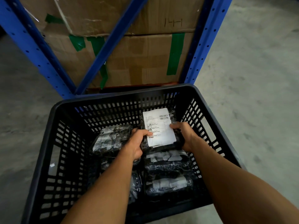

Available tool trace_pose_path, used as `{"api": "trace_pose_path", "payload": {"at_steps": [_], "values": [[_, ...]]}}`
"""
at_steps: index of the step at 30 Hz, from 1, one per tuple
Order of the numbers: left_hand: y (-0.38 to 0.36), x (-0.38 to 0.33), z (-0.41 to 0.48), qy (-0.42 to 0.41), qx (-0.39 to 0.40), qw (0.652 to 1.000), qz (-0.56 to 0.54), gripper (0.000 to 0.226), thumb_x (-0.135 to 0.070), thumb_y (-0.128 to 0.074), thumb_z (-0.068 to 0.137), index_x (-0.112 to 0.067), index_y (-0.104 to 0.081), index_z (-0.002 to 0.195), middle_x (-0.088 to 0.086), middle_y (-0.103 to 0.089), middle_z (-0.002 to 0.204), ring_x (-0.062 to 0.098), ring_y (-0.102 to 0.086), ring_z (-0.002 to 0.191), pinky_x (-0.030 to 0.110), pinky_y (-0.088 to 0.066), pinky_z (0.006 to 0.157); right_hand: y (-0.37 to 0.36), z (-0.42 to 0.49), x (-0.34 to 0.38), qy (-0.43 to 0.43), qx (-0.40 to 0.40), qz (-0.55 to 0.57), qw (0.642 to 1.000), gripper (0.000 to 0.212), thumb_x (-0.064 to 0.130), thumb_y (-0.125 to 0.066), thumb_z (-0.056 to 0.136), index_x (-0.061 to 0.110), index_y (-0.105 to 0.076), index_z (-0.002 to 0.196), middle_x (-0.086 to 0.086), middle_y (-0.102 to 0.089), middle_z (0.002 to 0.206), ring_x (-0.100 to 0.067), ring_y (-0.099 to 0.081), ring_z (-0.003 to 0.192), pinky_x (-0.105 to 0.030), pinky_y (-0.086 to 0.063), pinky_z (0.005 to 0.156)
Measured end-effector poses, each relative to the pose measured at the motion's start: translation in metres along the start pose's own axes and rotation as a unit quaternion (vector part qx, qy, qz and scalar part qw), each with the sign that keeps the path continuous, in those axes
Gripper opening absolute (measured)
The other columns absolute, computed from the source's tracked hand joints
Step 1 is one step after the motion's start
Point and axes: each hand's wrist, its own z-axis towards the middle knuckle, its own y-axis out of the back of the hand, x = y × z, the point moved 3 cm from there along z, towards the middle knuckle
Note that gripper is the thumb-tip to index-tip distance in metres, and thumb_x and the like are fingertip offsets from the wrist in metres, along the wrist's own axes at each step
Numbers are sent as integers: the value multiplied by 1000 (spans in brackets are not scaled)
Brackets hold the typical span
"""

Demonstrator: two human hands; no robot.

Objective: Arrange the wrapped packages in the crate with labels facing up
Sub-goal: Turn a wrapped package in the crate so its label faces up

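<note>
Head view: black slatted crate (pixel 53 159) on a grey concrete floor (pixel 258 78), set just before a blue steel rack (pixel 205 38) with one diagonal brace crossing two stacked cardboard boxes (pixel 145 62) patched with green tape (pixel 175 52). Reaching into the crate, two bare forearms. Left hand (pixel 137 143) and right hand (pixel 184 136) both clamped on the sides of one wrapped package (pixel 161 143), held above the others toward the far right of the crate, white label (pixel 159 126) facing up, thumbs pressing on its edges. Beneath and beside: at least four more dark wrapped packages, one at far left (pixel 111 139), two at right (pixel 168 160) (pixel 168 186), another partly hidden under the left forearm; exact count unclear.
</note>
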Motion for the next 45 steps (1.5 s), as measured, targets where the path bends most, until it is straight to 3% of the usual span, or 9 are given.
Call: {"api": "trace_pose_path", "payload": {"at_steps": [4,8,11,14,25,30,33,41,45], "values": [[-3,-1,4,-7,6,1000,5,66,-8,-75,67,-21,-42,123,23,-63,118,39,-67,98,65,-53,83,4,5,3,15,21,-81,996,43,34,-62,80,11,-65,116,-3,-69,113,-27,-63,105,-38,-41,103],[-4,-3,7,4,-6,998,61,57,-24,-75,63,-26,-37,105,23,-56,122,40,-62,108,64,-51,89,1,18,6,56,26,-111,992,45,30,-43,98,9,-45,138,-7,-56,128,-16,-55,95,-21,-37,65],[-2,-1,19,12,-28,990,141,65,-41,-74,50,-29,-36,100,20,-53,125,38,-58,112,61,-49,92,0,32,-2,63,24,-164,984,87,59,-56,76,17,-32,148,-8,-50,144,-25,-55,119,-39,-48,96],[-7,-4,13,10,-25,979,203,69,-48,-67,55,-24,-32,109,16,-50,123,34,-55,111,60,-46,96,7,49,-13,46,25,-218,975,116,91,-53,56,35,-22,152,1,-38,153,-28,-42,137,-49,-27,118],[-6,2,-3,14,-28,947,319,73,-61,-53,70,-20,-33,127,12,-46,129,31,-54,112,44,-57,79,7,50,-22,30,49,-428,902,123,107,-12,40,48,-31,146,-2,-19,163,-32,-17,149,-58,-12,119],[-2,-2,2,79,18,984,160,60,-16,-66,77,-15,-42,132,23,-62,126,33,-70,92,44,-60,64,3,32,-20,24,21,-223,974,77,70,-53,81,25,-39,141,7,-46,142,-26,-48,132,-43,-31,117],[2,1,7,52,12,994,99,54,8,-56,91,-21,-39,132,16,-62,118,35,-65,97,52,-60,66,10,47,-30,23,1,-173,985,95,63,-72,50,24,-50,134,0,-65,126,-25,-65,109,-45,-46,105],[4,3,5,55,-9,990,128,86,0,-62,92,-44,-10,145,10,-41,150,33,-52,126,63,-49,93,11,42,-28,-1,35,-164,986,81,25,-73,50,22,-52,129,-6,-71,116,-32,-67,104,-48,-50,100],[6,6,7,69,7,990,121,66,-7,-68,89,-16,-35,146,16,-50,146,33,-58,120,61,-47,98,15,32,-27,-8,77,-159,984,57,20,-74,65,20,-65,121,-7,-75,110,-32,-69,104,-48,-49,101]]}}
